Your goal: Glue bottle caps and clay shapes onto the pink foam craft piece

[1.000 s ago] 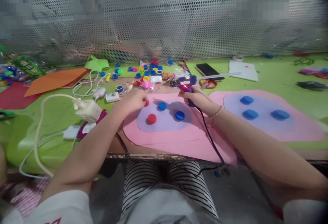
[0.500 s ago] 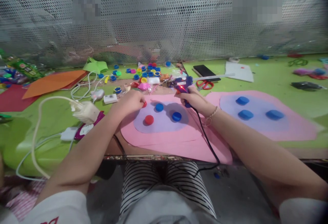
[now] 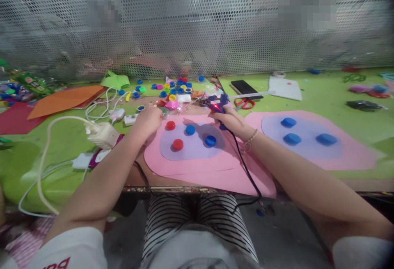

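Observation:
My right hand (image 3: 232, 119) is wrapped round a blue hot glue gun (image 3: 219, 104) with a glowing red light and a long clear glue stick out of its back. My left hand (image 3: 150, 120) is just left of a red bottle cap (image 3: 170, 125), apart from it, its fingers curled away and mostly hidden. That cap, a second red cap (image 3: 177, 144) and two blue caps (image 3: 210, 141) sit on a lilac paper oval (image 3: 193, 152) over pink paper (image 3: 160, 166). On the right, three blue caps (image 3: 292, 139) lie on another lilac oval (image 3: 310, 150).
Loose bottle caps (image 3: 172, 90) lie at the back by a perforated metal panel (image 3: 197, 27). Red-handled scissors (image 3: 244, 103) and a black phone (image 3: 246, 89) are behind my right hand. A power strip (image 3: 100, 156), plugs and cables stand left. The gun's black cord (image 3: 246, 162) hangs over the table edge.
My left hand has let go of the upper red cap and moved left and slightly up. The cap stays on the lilac paper. My right hand keeps the glue gun nearly in place.

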`<move>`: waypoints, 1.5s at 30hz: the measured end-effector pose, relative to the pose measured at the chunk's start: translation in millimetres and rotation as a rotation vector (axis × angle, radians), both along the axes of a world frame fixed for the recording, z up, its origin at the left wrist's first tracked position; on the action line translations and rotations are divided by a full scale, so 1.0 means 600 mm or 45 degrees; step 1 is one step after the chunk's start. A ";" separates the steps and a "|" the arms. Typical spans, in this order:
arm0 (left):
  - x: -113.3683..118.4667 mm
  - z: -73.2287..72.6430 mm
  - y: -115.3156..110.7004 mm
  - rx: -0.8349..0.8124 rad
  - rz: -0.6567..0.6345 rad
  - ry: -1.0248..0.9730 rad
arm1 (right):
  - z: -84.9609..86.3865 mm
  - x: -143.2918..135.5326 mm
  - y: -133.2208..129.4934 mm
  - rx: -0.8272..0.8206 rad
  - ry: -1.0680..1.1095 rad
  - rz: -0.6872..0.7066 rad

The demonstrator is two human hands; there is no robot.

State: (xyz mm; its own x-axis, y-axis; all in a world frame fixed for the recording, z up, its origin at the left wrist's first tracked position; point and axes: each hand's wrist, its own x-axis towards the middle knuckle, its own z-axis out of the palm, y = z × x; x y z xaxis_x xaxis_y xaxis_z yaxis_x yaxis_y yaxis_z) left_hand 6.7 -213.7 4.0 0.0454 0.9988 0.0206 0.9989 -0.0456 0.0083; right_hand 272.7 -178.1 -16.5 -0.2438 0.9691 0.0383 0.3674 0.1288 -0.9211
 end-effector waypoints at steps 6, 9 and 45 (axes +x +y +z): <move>0.011 -0.021 0.006 0.103 -0.243 0.048 | 0.006 -0.003 -0.004 0.027 0.090 0.010; 0.026 -0.024 -0.003 0.081 -0.428 -0.081 | 0.008 -0.004 -0.007 0.018 0.095 0.006; 0.079 -0.043 -0.040 -0.409 -0.584 -0.130 | 0.005 -0.009 0.002 -0.344 0.415 0.062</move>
